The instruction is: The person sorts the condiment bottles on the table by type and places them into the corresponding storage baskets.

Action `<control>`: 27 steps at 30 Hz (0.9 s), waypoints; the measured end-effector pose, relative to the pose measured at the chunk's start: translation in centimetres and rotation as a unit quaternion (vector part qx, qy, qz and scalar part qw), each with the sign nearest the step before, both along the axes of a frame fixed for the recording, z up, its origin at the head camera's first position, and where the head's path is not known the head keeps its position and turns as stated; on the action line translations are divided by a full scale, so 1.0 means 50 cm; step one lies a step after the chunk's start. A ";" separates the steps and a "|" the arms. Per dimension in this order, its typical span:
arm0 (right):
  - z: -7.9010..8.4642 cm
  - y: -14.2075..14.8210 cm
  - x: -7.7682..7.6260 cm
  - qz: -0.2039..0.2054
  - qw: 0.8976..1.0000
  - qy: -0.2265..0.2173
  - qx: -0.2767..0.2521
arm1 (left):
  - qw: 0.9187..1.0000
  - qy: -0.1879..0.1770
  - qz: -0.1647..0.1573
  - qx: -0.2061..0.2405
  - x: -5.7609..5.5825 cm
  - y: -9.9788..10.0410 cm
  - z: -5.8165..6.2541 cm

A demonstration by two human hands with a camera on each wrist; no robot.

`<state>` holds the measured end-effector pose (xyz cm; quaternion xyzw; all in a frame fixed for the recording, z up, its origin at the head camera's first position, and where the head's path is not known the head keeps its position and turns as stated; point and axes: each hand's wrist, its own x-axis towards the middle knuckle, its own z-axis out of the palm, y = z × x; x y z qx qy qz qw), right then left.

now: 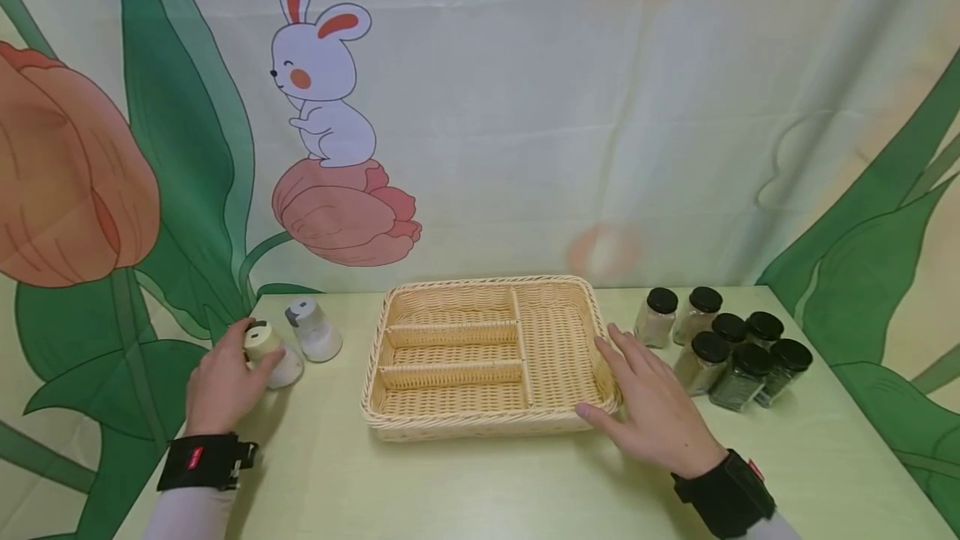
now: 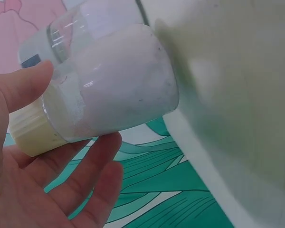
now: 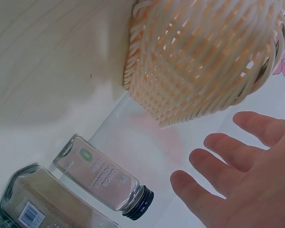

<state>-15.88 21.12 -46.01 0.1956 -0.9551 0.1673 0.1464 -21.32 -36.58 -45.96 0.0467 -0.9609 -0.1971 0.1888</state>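
My left hand (image 1: 227,382) holds a white powder shaker with a cream-yellow cap (image 1: 276,357), thumb on one side of the cap and fingers on the other. In the left wrist view this shaker (image 2: 126,80) has its base at the tabletop. Just behind it stands a similar shaker with a white and grey cap (image 1: 315,330). My right hand (image 1: 660,411) is spread with loose fingers at the right end of a woven basket (image 1: 480,423). The right wrist view shows those fingertips close by the basket's wall (image 3: 199,61), with nothing in the hand.
Dividers (image 1: 453,369) split the basket into several compartments. Several black-lidded glass spice jars (image 1: 738,377) stand in a group at the table's right; a jar with a printed label (image 3: 102,173) is near the right hand. A printed curtain (image 1: 510,148) hangs behind the table (image 1: 420,494).
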 end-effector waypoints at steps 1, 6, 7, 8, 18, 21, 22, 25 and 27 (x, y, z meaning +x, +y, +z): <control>0.000 0.000 0.000 -0.001 1.000 0.000 0.000 | 1.000 0.000 0.000 0.000 0.000 0.000 0.003; 0.000 0.001 0.001 -0.003 1.000 0.000 -0.002 | 1.000 0.006 -0.001 0.000 0.001 0.003 0.019; 0.000 0.001 0.001 -0.003 1.000 0.000 -0.002 | 1.000 0.009 -0.001 -0.001 0.002 0.004 0.022; 0.000 0.001 0.001 -0.003 1.000 0.001 -0.002 | 1.000 0.012 -0.002 -0.003 0.002 0.004 0.025; -0.002 0.003 0.000 -0.004 1.000 0.000 -0.002 | 0.999 0.042 -0.014 -0.019 0.011 0.021 0.064; -0.002 0.003 0.000 -0.004 1.000 -0.001 -0.003 | 0.998 0.057 -0.017 -0.021 0.017 0.030 0.078; -0.002 0.002 0.000 -0.004 1.000 0.000 -0.003 | 0.998 0.061 -0.018 -0.020 0.020 0.033 0.083; -0.002 0.000 0.000 -0.002 1.000 0.001 -0.002 | 0.997 0.076 -0.021 -0.016 0.032 0.040 0.098; -0.002 -0.001 0.000 -0.001 1.000 0.000 -0.002 | 0.996 0.088 -0.026 -0.016 0.040 0.045 0.108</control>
